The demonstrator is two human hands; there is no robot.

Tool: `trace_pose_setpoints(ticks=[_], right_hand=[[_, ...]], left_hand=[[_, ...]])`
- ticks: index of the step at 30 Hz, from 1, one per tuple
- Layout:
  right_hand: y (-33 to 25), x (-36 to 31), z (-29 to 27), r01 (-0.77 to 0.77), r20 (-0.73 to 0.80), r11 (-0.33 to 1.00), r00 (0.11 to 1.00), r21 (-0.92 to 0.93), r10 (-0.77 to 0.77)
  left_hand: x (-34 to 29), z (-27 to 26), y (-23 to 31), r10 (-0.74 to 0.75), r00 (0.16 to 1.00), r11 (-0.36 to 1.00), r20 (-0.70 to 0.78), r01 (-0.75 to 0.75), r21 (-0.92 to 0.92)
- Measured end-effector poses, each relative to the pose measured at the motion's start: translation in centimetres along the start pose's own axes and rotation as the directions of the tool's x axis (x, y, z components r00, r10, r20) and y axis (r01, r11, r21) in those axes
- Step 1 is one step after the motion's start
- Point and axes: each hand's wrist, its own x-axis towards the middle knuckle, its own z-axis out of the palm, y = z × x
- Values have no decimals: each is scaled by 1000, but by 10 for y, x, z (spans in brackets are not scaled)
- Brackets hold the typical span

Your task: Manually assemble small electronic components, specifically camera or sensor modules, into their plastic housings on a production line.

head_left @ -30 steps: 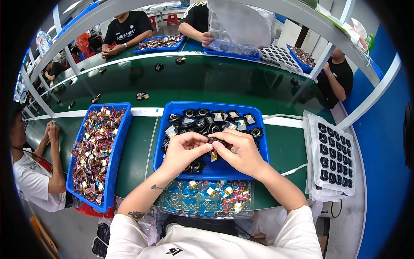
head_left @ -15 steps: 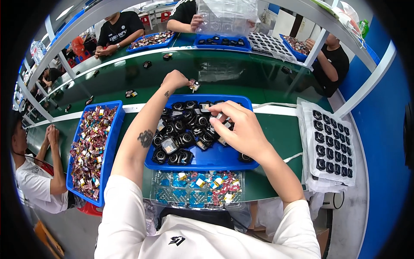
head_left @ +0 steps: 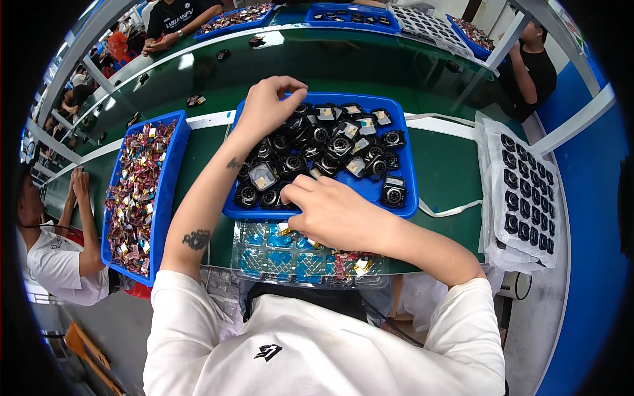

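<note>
Lifting black round-faced casings (head_left: 340, 146) singly is advised, left hand (head_left: 269, 102) loosely parted at eleven o'clock over the blue rectangular plastic tray (head_left: 366, 198), right hand (head_left: 330, 212) at six, grip unverifiable.

at upper centre, the left hand (head_left: 267, 104) hangs over a blue tray (head_left: 367, 190) of black devices (head_left: 340, 146); below, the right hand (head_left: 331, 210) crosses its lower rim; at left, a blue bin (head_left: 171, 188).

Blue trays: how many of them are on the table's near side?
2: the middle tray, holding black cases, and the left tray, holding small parts. More may be hidden.
</note>
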Motion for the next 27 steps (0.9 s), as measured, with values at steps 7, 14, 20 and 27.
trace_pose_setpoints(ticks=[7,14,20,27], right_hand=[[-3,-1,6,12,40,998,999,-62,-9],[7,4,13,155,53,965,988,-210,-147],[4,8,11,137,15,967,991,-213,-137],[18,5,18,192,-128,974,970,-120,-206]], left_hand=[[-83,-23,41,248,968,943,47,-230,-240],[-104,-14,31,195,980,942,-28,-195,-274],[-104,-18,27,128,992,961,-3,-124,-247],[-105,-23,32,31,990,897,137,33,-441]])
